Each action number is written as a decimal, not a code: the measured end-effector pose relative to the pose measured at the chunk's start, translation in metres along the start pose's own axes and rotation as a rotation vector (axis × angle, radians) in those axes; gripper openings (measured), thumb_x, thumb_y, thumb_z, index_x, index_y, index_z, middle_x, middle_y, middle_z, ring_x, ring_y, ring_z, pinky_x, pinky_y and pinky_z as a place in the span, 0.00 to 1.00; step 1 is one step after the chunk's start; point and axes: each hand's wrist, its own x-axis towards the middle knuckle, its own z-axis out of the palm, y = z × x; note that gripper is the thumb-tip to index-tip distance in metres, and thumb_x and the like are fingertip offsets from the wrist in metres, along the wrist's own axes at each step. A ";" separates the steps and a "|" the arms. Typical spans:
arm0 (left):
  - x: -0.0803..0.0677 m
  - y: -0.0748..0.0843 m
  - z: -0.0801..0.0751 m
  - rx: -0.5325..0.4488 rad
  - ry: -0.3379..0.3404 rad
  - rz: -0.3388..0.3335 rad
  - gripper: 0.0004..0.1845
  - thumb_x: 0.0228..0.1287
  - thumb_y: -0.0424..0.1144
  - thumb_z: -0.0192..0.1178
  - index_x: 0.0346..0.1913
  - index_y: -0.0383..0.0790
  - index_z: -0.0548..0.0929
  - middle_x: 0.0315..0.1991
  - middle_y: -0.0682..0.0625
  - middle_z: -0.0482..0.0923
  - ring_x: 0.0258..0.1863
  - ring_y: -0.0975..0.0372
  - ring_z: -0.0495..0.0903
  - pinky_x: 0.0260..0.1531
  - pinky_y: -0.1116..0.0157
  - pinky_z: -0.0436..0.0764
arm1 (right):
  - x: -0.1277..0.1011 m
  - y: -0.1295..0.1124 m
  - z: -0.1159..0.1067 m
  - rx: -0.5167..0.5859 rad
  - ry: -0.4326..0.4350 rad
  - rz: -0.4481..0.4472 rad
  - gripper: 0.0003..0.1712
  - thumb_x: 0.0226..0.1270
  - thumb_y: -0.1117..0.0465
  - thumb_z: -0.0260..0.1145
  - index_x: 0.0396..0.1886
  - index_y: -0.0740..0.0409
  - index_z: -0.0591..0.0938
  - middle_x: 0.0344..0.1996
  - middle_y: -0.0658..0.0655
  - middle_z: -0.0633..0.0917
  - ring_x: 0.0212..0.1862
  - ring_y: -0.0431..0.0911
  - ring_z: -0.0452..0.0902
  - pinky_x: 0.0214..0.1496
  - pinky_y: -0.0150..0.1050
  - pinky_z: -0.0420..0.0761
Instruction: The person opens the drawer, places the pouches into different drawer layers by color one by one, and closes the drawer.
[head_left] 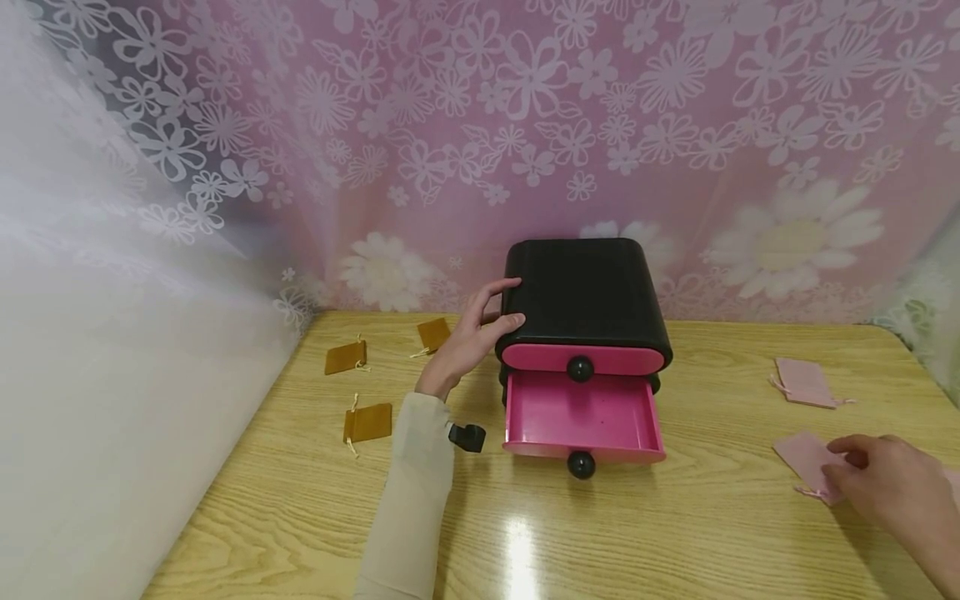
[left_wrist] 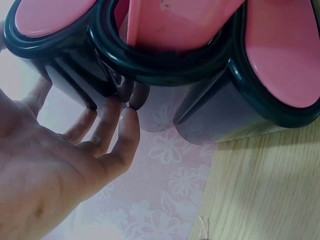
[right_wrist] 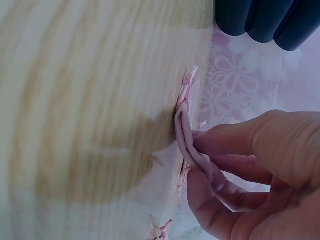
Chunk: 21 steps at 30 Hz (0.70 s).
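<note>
A black cabinet [head_left: 585,287] with pink drawers and round black knobs stands at the table's back middle. Its top drawer [head_left: 622,358] is closed; the drawer below [head_left: 577,412] is pulled out, with no pouch inside. My left hand [head_left: 468,342] rests against the cabinet's left side, thumb at the top edge. In the left wrist view, its fingertips [left_wrist: 129,117] touch the black side wall. On the right, my right hand [head_left: 892,483] pinches a pink drawstring pouch [head_left: 802,457] between thumb and fingers. The pouch [right_wrist: 184,135] bends in that grip in the right wrist view.
Another pink pouch [head_left: 806,382] lies farther back on the right, and a third [head_left: 953,478] shows partly behind the right hand. Brown drawstring pouches [head_left: 369,422] lie left of the cabinet. A floral curtain [head_left: 480,167] hangs behind the wooden table [head_left: 300,517].
</note>
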 end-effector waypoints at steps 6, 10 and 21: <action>0.000 0.001 -0.001 -0.003 0.000 0.000 0.26 0.72 0.54 0.58 0.71 0.76 0.67 0.80 0.56 0.51 0.73 0.48 0.68 0.70 0.41 0.69 | 0.000 0.001 0.000 0.014 0.042 0.013 0.18 0.62 0.63 0.69 0.43 0.76 0.82 0.32 0.72 0.85 0.32 0.61 0.81 0.30 0.47 0.75; 0.000 0.002 -0.001 -0.009 0.000 0.008 0.26 0.72 0.53 0.57 0.70 0.76 0.67 0.80 0.56 0.51 0.73 0.48 0.68 0.70 0.40 0.68 | 0.001 0.002 -0.001 0.019 0.010 0.040 0.22 0.65 0.60 0.67 0.48 0.77 0.80 0.35 0.72 0.85 0.34 0.63 0.81 0.36 0.53 0.73; -0.002 0.002 0.000 -0.022 -0.001 0.013 0.26 0.72 0.52 0.58 0.71 0.75 0.67 0.80 0.57 0.51 0.73 0.48 0.69 0.70 0.41 0.69 | -0.002 0.000 -0.006 0.112 -0.006 0.114 0.26 0.70 0.50 0.65 0.51 0.70 0.84 0.36 0.64 0.87 0.30 0.43 0.80 0.28 0.36 0.71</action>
